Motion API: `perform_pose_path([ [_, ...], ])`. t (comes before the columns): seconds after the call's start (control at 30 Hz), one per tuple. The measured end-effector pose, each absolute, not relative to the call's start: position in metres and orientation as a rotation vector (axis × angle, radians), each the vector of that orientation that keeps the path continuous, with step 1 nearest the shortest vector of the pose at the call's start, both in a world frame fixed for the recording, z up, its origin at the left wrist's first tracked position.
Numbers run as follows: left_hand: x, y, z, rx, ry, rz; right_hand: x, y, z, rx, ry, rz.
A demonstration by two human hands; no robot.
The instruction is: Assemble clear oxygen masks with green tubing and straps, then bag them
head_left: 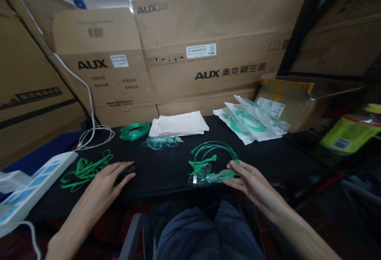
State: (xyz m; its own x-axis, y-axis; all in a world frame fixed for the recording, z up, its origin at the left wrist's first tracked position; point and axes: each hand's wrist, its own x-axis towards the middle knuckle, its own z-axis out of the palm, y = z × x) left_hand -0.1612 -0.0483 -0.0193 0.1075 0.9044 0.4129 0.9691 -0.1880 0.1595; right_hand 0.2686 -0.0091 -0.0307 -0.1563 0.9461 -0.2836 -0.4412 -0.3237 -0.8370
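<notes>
1. Nearest, the wearer's dark, softly creased clothing (208,232) sits below the counter (166,166), whose matt black top ends in a straight near edge.
2. The right hand (250,180) has its fingers pinched on a loop of glossy green tubing (216,145), smooth and see-through, which arcs up and leftward over the counter.
3. Just left of those fingers lies a clear mask (201,178), thin and domed, near the front edge, with a flat green strap (204,165) crumpled over it.
4. The left hand (108,178) curves over a small black object (127,171); whether its fingers grip this or merely touch it, one cannot tell.
5. Between the hands, a broad stretch of the black top leaves sideways room.
6. At far left, a hard white power strip (38,184) slants along the side, beside a loose tangle of green straps (86,168).
7. Farther back stand a round coil of green tubing (134,131), a second clear mask (162,142) and a flat stack of white sheets (180,124).
8. Right of these, crinkled plastic packs (250,123) overlap against an open cardboard box (293,103).
9. Tall, creased cardboard panels (205,26) wall off the far edge, limiting reach there.
</notes>
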Motion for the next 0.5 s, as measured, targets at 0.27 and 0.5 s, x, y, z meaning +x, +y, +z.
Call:
perform_pose_path([
  [0.27, -0.027, -0.057, -0.001, -2.612, -1.588, -0.889, 0.256, -0.018, -0.032, -0.971, -0.782, 1.692],
  [0.5, 0.024, -0.029, -0.019, -2.874, -1.336, -0.783, 0.268, -0.018, -0.028, -0.961, -1.045, 1.743],
])
